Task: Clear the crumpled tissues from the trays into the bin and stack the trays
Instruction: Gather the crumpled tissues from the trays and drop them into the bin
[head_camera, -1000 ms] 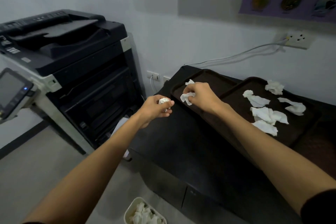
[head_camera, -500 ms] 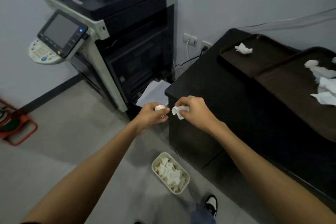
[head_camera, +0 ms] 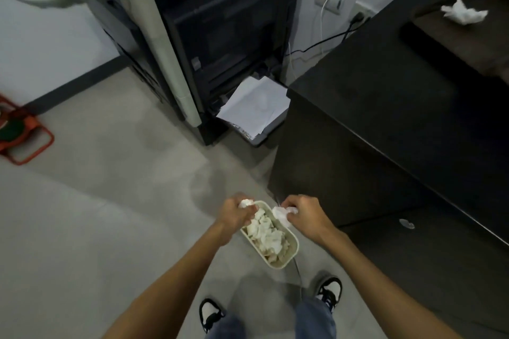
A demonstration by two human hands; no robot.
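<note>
"While those arms reach down toward the floor, what has each hand got?"

"Left hand is curled round a small crumpled white tissue ball, right at the far rim of the small cream oblong plastic bin. Right hand pinches a larger crumpled white tissue over the bin's right edge."

"And the bin itself?"

"On the grey floor beside the black bench, heaped with white tissue wads, just ahead of the person's black-and-white sneakers."

"Anything up top?"

"One lone crumpled white tissue lies in the dark brown tray on the bench, well apart from both hands."
</note>
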